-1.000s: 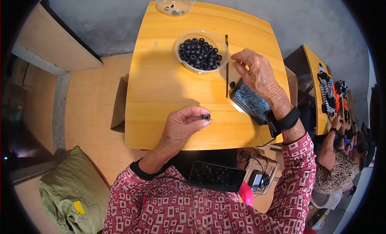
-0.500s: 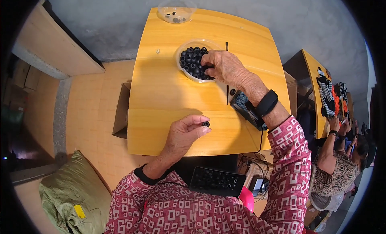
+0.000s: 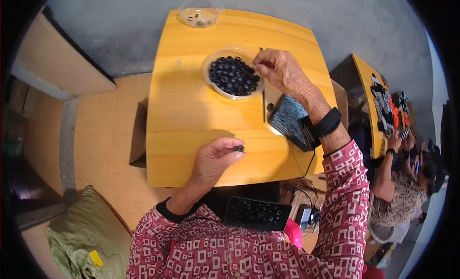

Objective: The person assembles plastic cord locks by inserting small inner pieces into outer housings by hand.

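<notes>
Between thumb and fingertips, my left hand [image 3: 213, 161] pinches a small black ring-shaped piece [image 3: 239, 148] above the near part of the table. My right hand [image 3: 282, 70] is at the right rim of a clear round bowl [image 3: 209, 77], its fingers pinched together; what they hold, if anything, is hidden. Many black ring-shaped pieces [image 3: 232, 77] fill that bowl. Below my right wrist stands a dark box with a blue speckled top [image 3: 289, 117]. A thin black rod [image 3: 264, 106] lies between bowl and box, with a round black piece [image 3: 270, 107] beside it.
Another clear bowl [image 3: 201, 13] with a few small bits stands at the table's far left corner. A dark tray [image 3: 256, 214] of black pieces rests at my lap. A cable [image 3: 311, 165] runs off the near right edge. At right, another person [image 3: 395, 197] works at a second table.
My right hand has lifted out of the pieces and moved to the bowl's right rim. My left hand keeps its pinch on the black piece. The whole view has shifted slightly.
</notes>
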